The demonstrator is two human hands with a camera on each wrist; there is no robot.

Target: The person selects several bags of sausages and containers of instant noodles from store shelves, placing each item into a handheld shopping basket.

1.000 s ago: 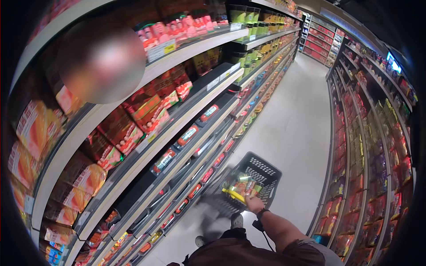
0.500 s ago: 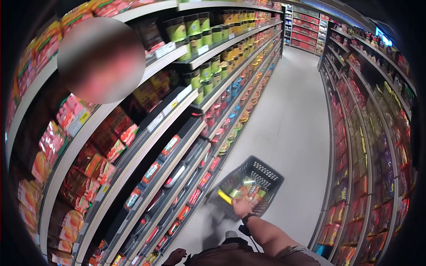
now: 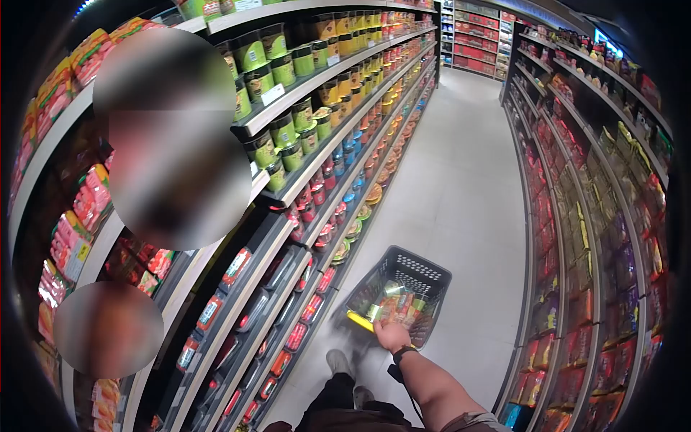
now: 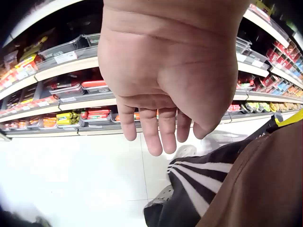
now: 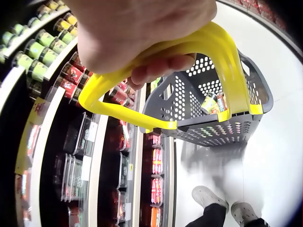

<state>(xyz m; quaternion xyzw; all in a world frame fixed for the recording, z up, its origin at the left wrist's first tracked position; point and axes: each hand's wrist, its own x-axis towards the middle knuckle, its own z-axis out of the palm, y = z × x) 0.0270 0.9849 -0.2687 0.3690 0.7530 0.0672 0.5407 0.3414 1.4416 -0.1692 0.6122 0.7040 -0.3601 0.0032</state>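
My right hand (image 5: pixel 147 33) grips the yellow handle (image 5: pixel 227 71) of a dark grey shopping basket, its fingers curled round the bar. The perforated basket (image 3: pixel 415 261) hangs low over the floor in front of my legs in the head view. Several packaged goods (image 3: pixel 394 308) lie inside, among them a small tub with a green-and-yellow label (image 5: pixel 209 103). In the left wrist view my left hand (image 4: pixel 165 80) hangs loosely beside my body, palm showing, fingers pointing down and holding nothing. Behind it are the lower shelves.
On the left, long shelves (image 3: pixel 317 223) carry green tubs (image 3: pixel 282 70), yellow and red tubs and trays of packets. Shelves with bagged goods (image 3: pixel 576 230) line the right side. A pale floor (image 3: pixel 468 173) runs between them towards red-backed shelves (image 3: pixel 476 39) at the far end.
I have advanced along the aisle: the green tubs on the left now appear nearer and the far shelves have shifted left. The basket stays in my right hand.
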